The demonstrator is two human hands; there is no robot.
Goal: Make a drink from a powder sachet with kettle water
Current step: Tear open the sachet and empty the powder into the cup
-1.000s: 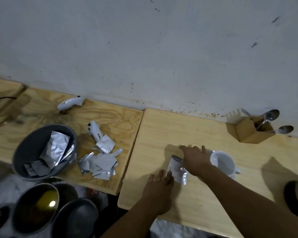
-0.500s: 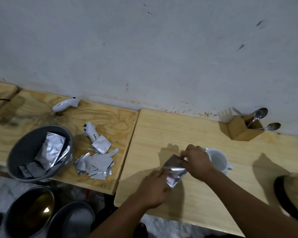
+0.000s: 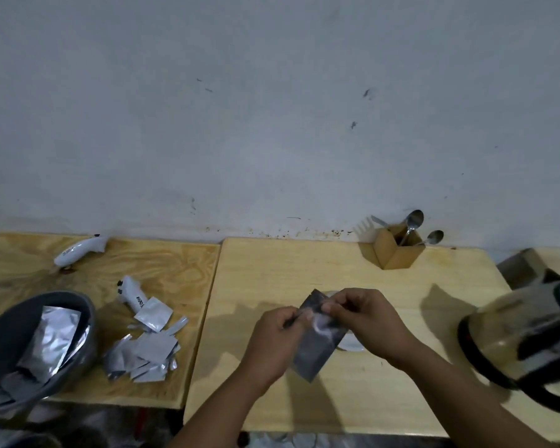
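Both hands hold one silver foil sachet upright above the light wooden table. My left hand pinches its upper left edge. My right hand pinches the top right corner. The white cup stands on the table right behind the sachet, mostly hidden by it and my right hand. A glass kettle with black trim stands at the table's right edge.
A wooden holder with spoons stands by the wall. On the left table lie several foil sachets, two white handheld devices and a grey bowl holding more sachets.
The sachet was lying flat on the table under both hands; they have lifted it and now hold it upright by its top. The camera has swung right, bringing the kettle into view.
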